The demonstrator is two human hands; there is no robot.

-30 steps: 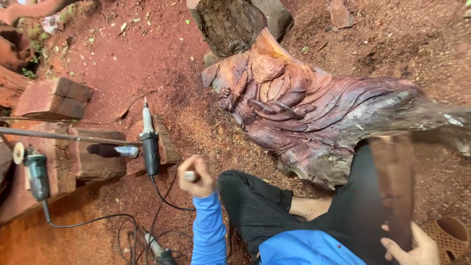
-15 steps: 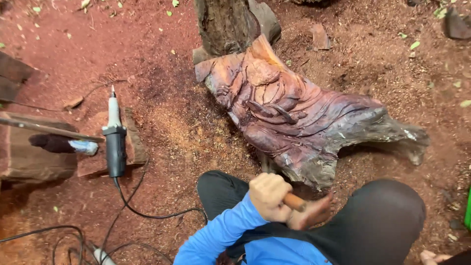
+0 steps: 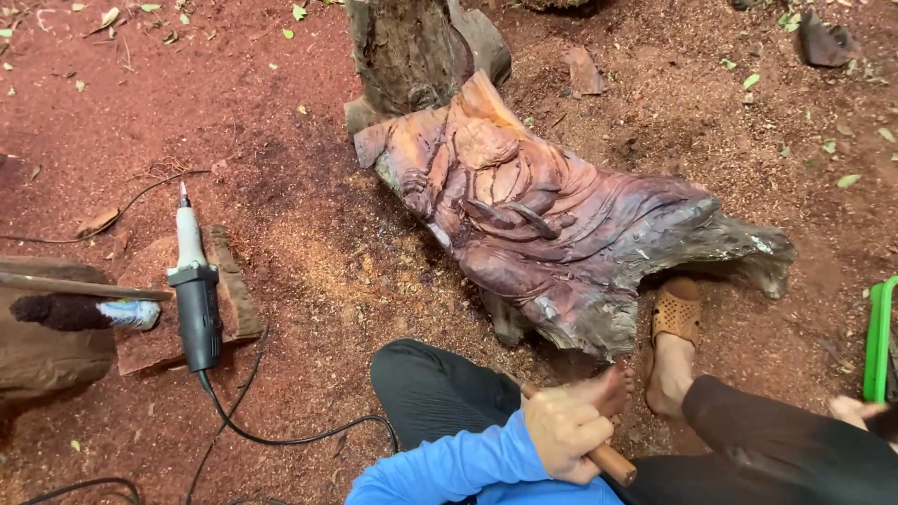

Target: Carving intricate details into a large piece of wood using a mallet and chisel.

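Observation:
My left hand (image 3: 569, 428), in a blue sleeve, is closed around a wooden tool handle (image 3: 613, 461) just above my knees. Its working end is hidden behind the fingers. The hand sits close to the lower edge of a large carved reddish-brown log (image 3: 552, 220) lying on the ground. Only a sliver of my right hand (image 3: 853, 410) shows at the right edge, beside a green plastic object (image 3: 877, 339); I cannot see its fingers. My foot in a brown sandal (image 3: 675, 313) rests against the log.
A corded die grinder (image 3: 195, 297) lies on a flat wood block (image 3: 224, 295) at the left, with its cable (image 3: 281, 435) trailing toward my legs. A dark brush (image 3: 70, 312) rests on a brick. A stump (image 3: 412, 51) stands behind the log. Red sawdust covers the ground.
My left hand has come away from the grinder area to my knees by the log, now gripping the wooden handle. The view has swung right, and the bricks at the left have left the frame.

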